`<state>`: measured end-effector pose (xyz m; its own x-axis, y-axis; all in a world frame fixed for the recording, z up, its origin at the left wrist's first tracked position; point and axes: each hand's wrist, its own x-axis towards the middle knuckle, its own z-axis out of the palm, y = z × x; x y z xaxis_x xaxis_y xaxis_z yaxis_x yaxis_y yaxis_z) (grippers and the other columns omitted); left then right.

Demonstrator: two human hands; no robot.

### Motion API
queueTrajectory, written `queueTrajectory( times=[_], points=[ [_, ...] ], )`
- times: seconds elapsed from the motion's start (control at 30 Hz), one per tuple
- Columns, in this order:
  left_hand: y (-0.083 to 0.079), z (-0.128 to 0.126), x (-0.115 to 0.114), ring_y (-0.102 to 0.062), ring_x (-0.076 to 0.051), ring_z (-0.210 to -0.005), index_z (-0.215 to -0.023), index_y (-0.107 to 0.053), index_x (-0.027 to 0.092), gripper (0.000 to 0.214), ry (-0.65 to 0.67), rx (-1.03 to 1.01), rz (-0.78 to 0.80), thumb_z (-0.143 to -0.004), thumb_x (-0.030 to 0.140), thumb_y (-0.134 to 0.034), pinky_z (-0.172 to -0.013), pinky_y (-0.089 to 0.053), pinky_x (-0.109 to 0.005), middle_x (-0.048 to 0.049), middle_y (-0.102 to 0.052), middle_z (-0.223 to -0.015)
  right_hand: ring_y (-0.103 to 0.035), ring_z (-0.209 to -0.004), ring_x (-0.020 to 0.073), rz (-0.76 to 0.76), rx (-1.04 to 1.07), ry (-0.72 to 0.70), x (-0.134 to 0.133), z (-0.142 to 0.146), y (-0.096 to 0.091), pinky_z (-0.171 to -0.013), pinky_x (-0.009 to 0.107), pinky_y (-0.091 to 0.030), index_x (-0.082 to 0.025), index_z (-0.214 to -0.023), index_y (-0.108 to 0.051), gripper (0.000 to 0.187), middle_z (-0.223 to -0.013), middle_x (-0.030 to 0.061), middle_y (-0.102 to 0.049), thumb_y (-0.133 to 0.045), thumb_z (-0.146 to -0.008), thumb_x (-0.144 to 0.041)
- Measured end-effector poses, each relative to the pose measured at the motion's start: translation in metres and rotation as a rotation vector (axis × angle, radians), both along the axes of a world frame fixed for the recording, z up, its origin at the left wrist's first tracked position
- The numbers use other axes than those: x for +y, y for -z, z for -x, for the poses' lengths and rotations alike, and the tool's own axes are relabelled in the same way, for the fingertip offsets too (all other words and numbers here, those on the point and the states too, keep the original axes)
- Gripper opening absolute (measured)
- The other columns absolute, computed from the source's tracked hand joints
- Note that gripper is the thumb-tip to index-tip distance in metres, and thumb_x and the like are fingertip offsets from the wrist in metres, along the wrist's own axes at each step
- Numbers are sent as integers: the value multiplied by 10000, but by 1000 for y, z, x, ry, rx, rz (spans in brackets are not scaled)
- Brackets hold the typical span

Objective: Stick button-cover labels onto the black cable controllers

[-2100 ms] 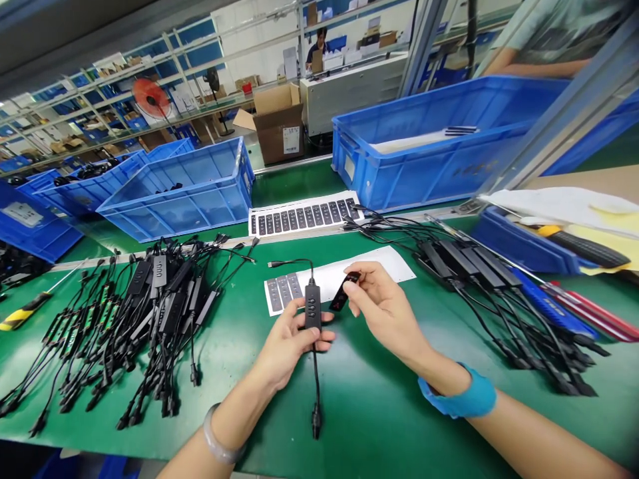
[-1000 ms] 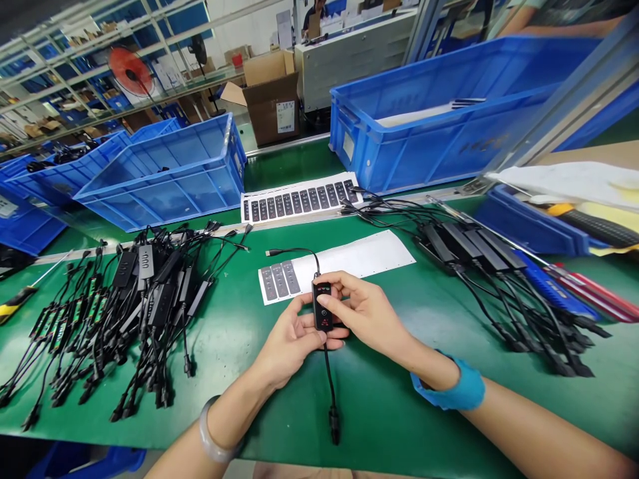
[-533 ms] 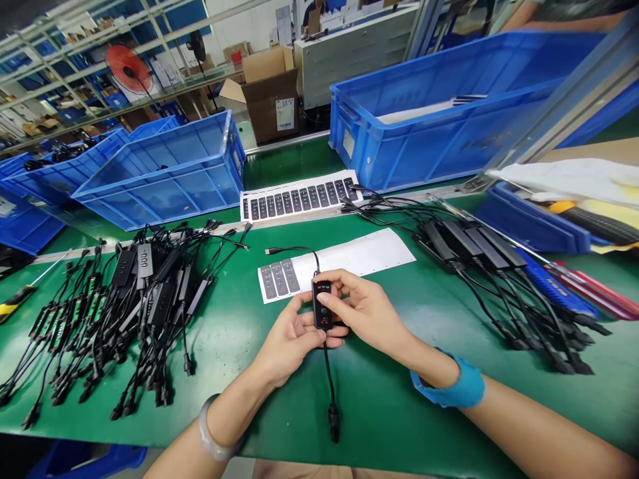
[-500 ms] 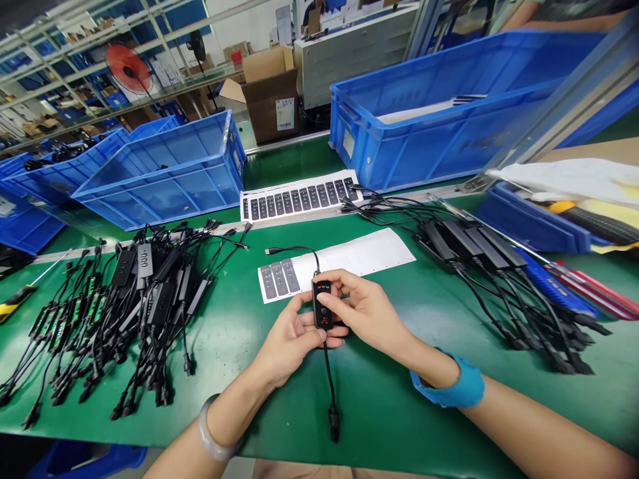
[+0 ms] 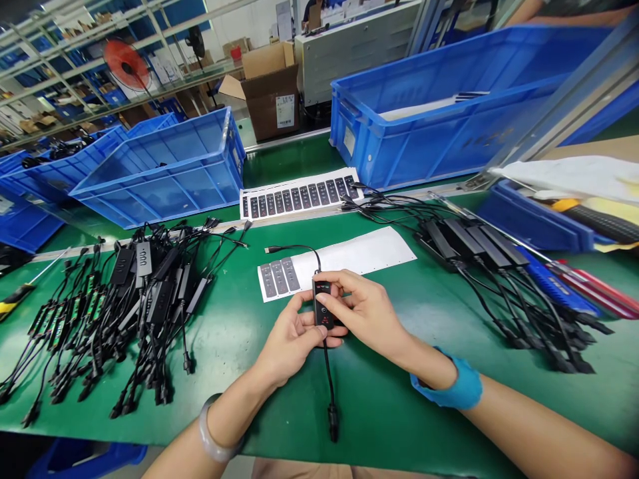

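Between my two hands is a small black cable controller (image 5: pixel 324 307) with a button and red markings on its face. A cable leaves each end: the upper one ends in a small plug, the lower one in a thick round connector (image 5: pixel 333 422). My left hand (image 5: pixel 292 332) grips the case from the left and below, its thumb at the lower end. My right hand (image 5: pixel 367 309) holds it from the right, thumb pressed on the face and fingers around the top edge. Just behind lies a white label sheet (image 5: pixel 357 256) with a few grey labels on its left end.
A heap of black cabled controllers (image 5: pixel 154 293) lies left, several more (image 5: pixel 469 243) right. A fuller label sheet (image 5: pixel 299 199) lies behind, before blue crates (image 5: pixel 170 189). Screwdrivers (image 5: pixel 17 299) lie left and right; a cardboard box (image 5: pixel 272 100) stands at the back. A person's arm shows at upper right.
My left thumb has shifted slightly up onto the lower end of the controller, and my right thumb has moved a little. Otherwise the hold is the same.
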<state>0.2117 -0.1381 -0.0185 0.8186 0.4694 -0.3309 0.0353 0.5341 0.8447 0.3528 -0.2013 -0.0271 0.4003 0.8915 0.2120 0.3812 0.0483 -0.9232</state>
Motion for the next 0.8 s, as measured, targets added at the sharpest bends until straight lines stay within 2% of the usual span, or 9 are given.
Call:
queueTrajectory(
  times=[0.13,0.23,0.33,0.4,0.5,0.53,0.6,0.73,0.8],
  points=[
    [0,-1,-1,-698,-241,-897,-1161,-455,177,546,2,10,-27,-738,327,-766,-822,-527,-369,-71,-694,-918,-517,-592,121,16,-16,16,1,1,0,-530,237,-461,-188,-1106,-646,270,-752,8,-541,-549,-863,-254],
    [1,0,-1,-699,-232,-881,-1123,-457,182,505,-8,16,-56,-743,321,-759,-794,-533,-352,-56,-688,-886,-493,-585,129,65,-69,39,2,-4,0,-577,263,-449,-191,-1285,-526,462,-718,-19,-518,-585,-835,-276],
    [2,0,1,-698,-220,-855,-1105,-467,183,477,-27,10,-58,-740,289,-755,-756,-537,-333,-59,-684,-913,-476,-617,143,142,-92,80,3,-11,0,-595,281,-435,-171,-1319,-462,611,-782,-4,-527,-660,-773,-360],
    [1,1,1,-696,-214,-834,-1115,-479,180,483,-26,-2,-45,-733,274,-758,-717,-532,-309,-60,-682,-915,-485,-656,147,184,-26,33,4,-14,1,-592,279,-438,-168,-1322,-446,682,-883,26,-543,-699,-728,-389],
    [0,0,2,-688,-216,-823,-1126,-514,161,496,17,-16,-49,-719,262,-778,-669,-514,-274,-59,-680,-860,-515,-698,152,225,111,-124,3,-12,0,-591,267,-451,-183,-1359,-390,814,-940,35,-552,-762,-653,-343],
    [1,0,2,-684,-212,-816,-1115,-534,153,489,33,-15,-55,-711,261,-788,-655,-508,-262,-60,-679,-849,-522,-703,153,231,145,-166,3,-10,0,-596,262,-453,-187,-1348,-390,813,-908,22,-554,-770,-643,-325],
    [2,-1,2,-675,-185,-760,-1050,-582,129,429,57,0,-74,-711,281,-796,-623,-494,-236,-63,-678,-814,-520,-681,146,224,178,-202,4,-7,-1,-595,250,-445,-188,-1259,-446,683,-810,-13,-545,-756,-663,-314],
    [5,-2,1,-650,-139,-645,-935,-625,104,371,57,39,-76,-758,405,-750,-555,-468,-211,-106,-699,-851,-501,-620,128,172,210,-145,7,-7,0,-572,240,-425,-176,-952,-552,283,-716,-20,-547,-644,-788,-388],
    [5,-2,1,-661,-151,-666,-964,-629,108,402,54,50,-50,-752,428,-750,-546,-471,-213,-125,-702,-909,-509,-604,130,155,246,-117,9,-9,0,-558,239,-428,-169,-863,-571,264,-679,-9,-555,-542,-868,-431]
  ],
)
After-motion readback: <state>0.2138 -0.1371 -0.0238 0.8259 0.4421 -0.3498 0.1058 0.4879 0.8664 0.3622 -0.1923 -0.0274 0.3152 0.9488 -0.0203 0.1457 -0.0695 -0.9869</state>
